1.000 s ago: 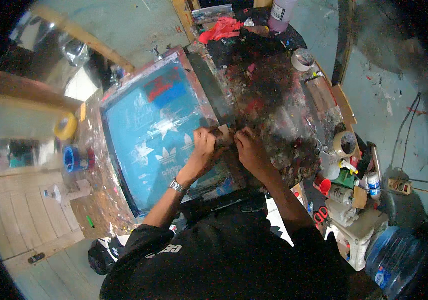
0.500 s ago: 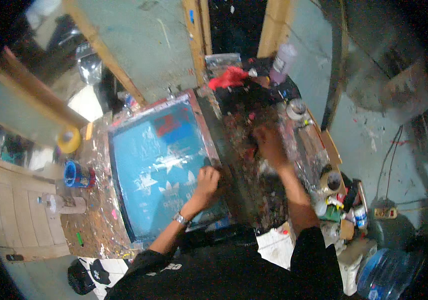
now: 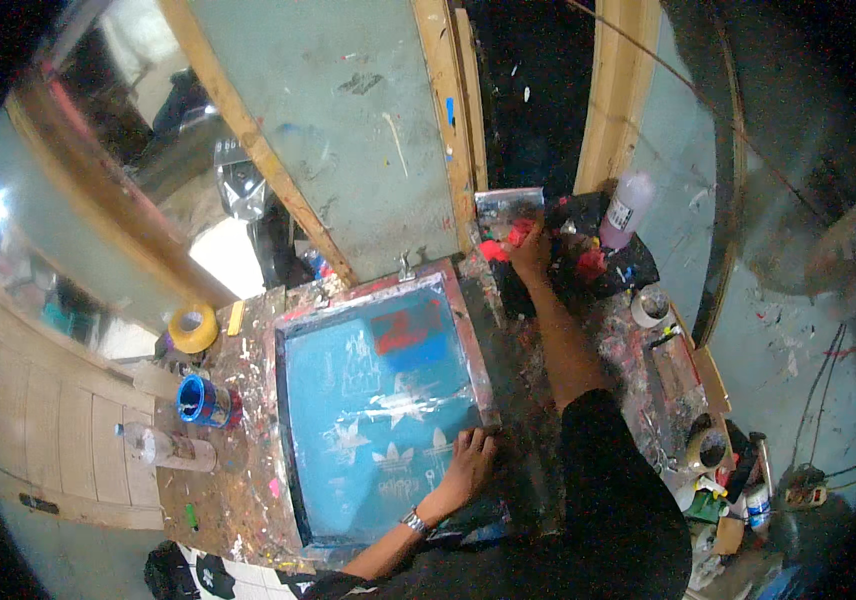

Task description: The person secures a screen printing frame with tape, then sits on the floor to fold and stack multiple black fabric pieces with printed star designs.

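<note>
A blue printing screen with white stars, leaf-shaped marks and red and blue patches lies on the stained worktable. My left hand rests near its right edge, fingers curled, a metal watch at the wrist; what they grip, if anything, is unclear. My right hand reaches to the table's back and closes on a crumpled red cloth, beside a flat tray-like item.
Left of the screen are yellow tape, a blue can and a lying plastic bottle. A pinkish bottle stands back right. Tape rolls and containers crowd the right edge. Wood-framed panels rise behind.
My right hand has moved from beside my left hand forward to the red cloth and taken hold of it. My left hand stayed by the screen's edge. The head view has shifted upward.
</note>
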`<state>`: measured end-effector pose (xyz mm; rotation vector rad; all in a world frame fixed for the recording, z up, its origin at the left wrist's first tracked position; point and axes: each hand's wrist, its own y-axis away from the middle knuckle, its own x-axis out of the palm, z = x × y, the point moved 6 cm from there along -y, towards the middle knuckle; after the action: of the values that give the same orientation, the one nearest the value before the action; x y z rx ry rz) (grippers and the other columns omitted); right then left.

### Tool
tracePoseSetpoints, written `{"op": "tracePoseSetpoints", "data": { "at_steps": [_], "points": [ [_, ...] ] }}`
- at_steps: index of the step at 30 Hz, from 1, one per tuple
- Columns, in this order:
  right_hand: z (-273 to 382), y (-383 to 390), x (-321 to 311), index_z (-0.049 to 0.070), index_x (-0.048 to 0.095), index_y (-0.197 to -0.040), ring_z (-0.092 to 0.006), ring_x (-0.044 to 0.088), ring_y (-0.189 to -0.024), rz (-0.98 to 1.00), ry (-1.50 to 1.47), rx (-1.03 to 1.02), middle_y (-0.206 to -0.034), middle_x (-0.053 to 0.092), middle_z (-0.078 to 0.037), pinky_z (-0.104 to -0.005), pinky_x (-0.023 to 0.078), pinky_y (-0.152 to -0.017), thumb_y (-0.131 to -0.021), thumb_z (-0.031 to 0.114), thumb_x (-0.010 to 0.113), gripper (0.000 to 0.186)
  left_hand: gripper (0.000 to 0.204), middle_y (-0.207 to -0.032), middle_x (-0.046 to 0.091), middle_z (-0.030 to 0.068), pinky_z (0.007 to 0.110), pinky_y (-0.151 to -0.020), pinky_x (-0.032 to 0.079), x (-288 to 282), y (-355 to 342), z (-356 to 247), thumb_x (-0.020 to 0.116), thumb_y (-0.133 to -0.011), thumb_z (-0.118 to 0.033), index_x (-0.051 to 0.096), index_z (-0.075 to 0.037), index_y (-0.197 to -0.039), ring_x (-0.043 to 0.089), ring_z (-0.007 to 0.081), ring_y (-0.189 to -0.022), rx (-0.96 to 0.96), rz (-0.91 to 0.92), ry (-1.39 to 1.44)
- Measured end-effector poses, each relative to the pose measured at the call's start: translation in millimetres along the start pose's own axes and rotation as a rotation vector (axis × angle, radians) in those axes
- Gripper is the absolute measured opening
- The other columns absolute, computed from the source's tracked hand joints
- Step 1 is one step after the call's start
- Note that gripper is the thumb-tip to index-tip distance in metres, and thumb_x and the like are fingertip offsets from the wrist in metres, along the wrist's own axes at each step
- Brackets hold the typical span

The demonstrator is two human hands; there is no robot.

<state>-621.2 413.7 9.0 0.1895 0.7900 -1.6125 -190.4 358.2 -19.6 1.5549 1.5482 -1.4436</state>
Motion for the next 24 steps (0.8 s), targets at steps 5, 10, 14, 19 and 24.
{"op": "tracePoseSetpoints", "data": {
  "at_steps": [5,10,14,19,24],
  "points": [
    [-61.6,-0.3,-65.1,0.005,0.051,-0.133,-0.0409,0.059,-0.114,-0.102,0.011,-0.27,-0.12,0.062,-0.021,-0.0492,0.048,-0.094,-0.082,0.009,0.069,0.054,0.053,-0.126,0.045,0.0248,0.052,-0.097,0.04,53.7,-4.8,12.5,0.064,-0.084,-0.016,0.048,0.004,-0.13,0.044,0.0424,-0.112,0.045,0.124,-0.079],
    [-12.8,145.1,-116.8,0.004,0.063,-0.121,-0.0397,0.062,-0.106,0.291,0.083,-0.164,-0.109,0.067,-0.021,-0.0476,0.049,-0.09,-0.091,0.017,0.061,0.032,0.077,-0.121,0.047,0.0245,0.049,-0.09,0.042,-17.8,-26.0,0.7,0.077,-0.079,-0.025,0.041,0.006,-0.14,0.048,0.0414,-0.105,-0.084,0.017,0.259],
    [60.5,308.5,-173.8,0.002,0.061,-0.122,-0.04,0.063,-0.104,0.526,0.062,-0.299,-0.111,0.066,-0.025,-0.0475,0.05,-0.086,-0.098,0.031,0.06,0.038,0.083,-0.12,0.048,0.0241,0.048,-0.091,0.043,-19.4,-33.6,-12.3,0.081,-0.076,-0.027,0.041,0.005,-0.142,0.048,0.0406,-0.106,-0.045,0.028,0.174],
    [64.0,327.3,-164.1,0.001,0.058,-0.122,-0.0439,0.065,-0.095,0.38,-0.158,0.047,-0.103,0.067,-0.025,-0.0494,0.05,-0.083,-0.103,0.036,0.053,0.04,0.082,-0.123,0.049,0.0225,0.047,-0.091,0.043,-4.0,-26.4,0.9,0.082,-0.074,-0.028,0.044,0.002,-0.141,0.048,0.04,-0.109,0.03,0.005,0.032],
    [54.5,316.3,-144.0,0.0,0.057,-0.123,-0.0425,0.066,-0.094,0.306,-0.14,-0.051,-0.102,0.068,-0.024,-0.0484,0.051,-0.082,-0.104,0.035,0.05,0.04,0.077,-0.122,0.049,0.0208,0.046,-0.091,0.043,-11.6,-27.9,-9.1,0.081,-0.075,-0.025,0.047,0.0,-0.139,0.047,0.039,-0.107,0.019,0.001,0.041]
  ]
}}
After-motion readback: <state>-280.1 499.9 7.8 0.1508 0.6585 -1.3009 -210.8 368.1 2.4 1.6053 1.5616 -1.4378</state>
